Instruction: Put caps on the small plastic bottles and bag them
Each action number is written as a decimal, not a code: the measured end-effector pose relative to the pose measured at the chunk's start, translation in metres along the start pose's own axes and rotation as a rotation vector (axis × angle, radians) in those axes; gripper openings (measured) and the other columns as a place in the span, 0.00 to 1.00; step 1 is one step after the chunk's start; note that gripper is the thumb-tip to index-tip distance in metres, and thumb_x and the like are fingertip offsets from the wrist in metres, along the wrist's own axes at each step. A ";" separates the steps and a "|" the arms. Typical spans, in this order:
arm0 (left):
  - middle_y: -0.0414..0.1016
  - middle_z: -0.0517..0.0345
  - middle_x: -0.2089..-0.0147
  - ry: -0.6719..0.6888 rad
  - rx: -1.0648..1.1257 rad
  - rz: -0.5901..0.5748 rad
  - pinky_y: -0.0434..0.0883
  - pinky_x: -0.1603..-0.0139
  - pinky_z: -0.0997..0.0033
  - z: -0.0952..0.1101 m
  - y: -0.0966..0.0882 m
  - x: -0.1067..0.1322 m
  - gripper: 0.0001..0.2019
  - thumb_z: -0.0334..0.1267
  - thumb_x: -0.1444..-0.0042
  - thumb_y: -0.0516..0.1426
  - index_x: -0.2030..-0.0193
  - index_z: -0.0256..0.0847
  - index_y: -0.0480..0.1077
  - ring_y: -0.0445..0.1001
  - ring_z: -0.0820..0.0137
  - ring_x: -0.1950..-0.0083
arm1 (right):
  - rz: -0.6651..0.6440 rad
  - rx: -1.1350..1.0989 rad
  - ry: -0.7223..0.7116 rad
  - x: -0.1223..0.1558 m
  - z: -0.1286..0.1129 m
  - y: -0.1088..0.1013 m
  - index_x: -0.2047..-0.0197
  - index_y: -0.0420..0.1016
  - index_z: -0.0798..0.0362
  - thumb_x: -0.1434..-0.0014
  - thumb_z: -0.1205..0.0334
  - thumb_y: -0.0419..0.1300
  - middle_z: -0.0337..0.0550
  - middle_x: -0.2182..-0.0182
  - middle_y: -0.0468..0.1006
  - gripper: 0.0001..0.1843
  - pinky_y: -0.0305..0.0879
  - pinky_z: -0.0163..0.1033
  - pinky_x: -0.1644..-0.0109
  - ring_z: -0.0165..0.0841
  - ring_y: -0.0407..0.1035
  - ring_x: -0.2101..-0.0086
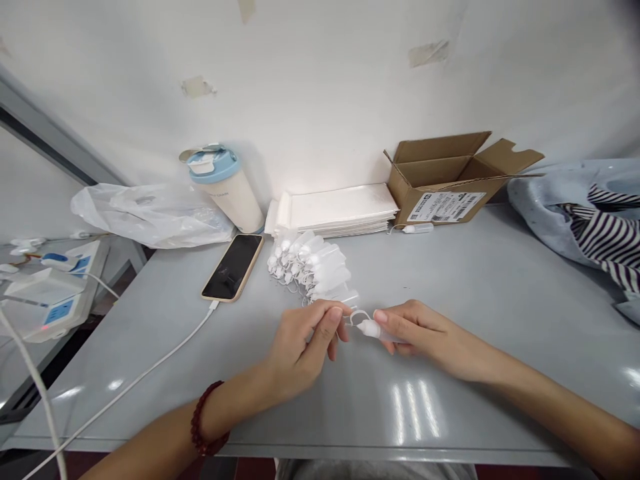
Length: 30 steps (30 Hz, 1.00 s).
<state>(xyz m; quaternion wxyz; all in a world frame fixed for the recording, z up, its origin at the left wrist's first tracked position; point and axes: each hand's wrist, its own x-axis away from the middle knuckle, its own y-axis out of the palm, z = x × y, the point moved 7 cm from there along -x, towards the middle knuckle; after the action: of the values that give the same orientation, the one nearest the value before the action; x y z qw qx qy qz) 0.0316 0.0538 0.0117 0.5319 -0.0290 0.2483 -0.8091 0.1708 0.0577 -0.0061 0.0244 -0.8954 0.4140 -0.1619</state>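
My right hand [417, 328] grips a small clear plastic bottle [376, 329] lying sideways just above the grey table [450, 280]. My left hand [305, 340] pinches the thin white loop [358, 316] at the bottle's cap end, fingers curled together. Both hands meet at the table's middle front. Just behind them lies a row of several similar small white bottles [313, 265], packed side by side.
A phone [233, 267] on a white cable lies left of the bottles. Behind stand a blue-lidded tumbler [227, 190], a stack of white packets [340, 210], an open cardboard box [450, 177] and a plastic bag [150, 213]. Cloth [590, 213] is at right, power strips [55, 293] at left.
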 end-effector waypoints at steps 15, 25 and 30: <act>0.69 0.63 0.78 -0.099 -0.067 0.139 0.63 0.80 0.79 -0.002 -0.016 -0.007 0.09 0.36 0.40 0.52 0.70 0.37 0.68 0.66 0.79 0.80 | 0.237 0.294 -0.146 0.002 -0.012 -0.016 0.61 0.72 0.53 0.36 0.49 0.48 0.40 0.70 0.73 0.19 0.56 0.34 0.70 0.29 0.63 0.72; 0.67 0.64 0.79 -0.020 -0.098 0.146 0.61 0.79 0.79 0.000 -0.009 -0.003 0.08 0.32 0.40 0.52 0.70 0.37 0.67 0.64 0.79 0.81 | 0.228 0.333 -0.193 0.001 -0.010 -0.011 0.62 0.72 0.55 0.34 0.52 0.47 0.39 0.73 0.73 0.18 0.53 0.33 0.74 0.27 0.63 0.76; 0.67 0.65 0.79 0.004 -0.094 0.136 0.62 0.78 0.79 0.000 -0.008 -0.002 0.07 0.32 0.40 0.52 0.70 0.37 0.67 0.64 0.79 0.81 | 0.217 0.318 -0.184 0.002 -0.008 -0.009 0.61 0.72 0.55 0.34 0.52 0.47 0.37 0.75 0.71 0.18 0.52 0.32 0.74 0.26 0.60 0.77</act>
<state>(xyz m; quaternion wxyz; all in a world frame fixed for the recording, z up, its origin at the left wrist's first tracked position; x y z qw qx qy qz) 0.0257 0.0580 0.0153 0.5833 -0.0356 0.2886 -0.7584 0.1763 0.0629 0.0037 0.2203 -0.8415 0.4732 -0.1392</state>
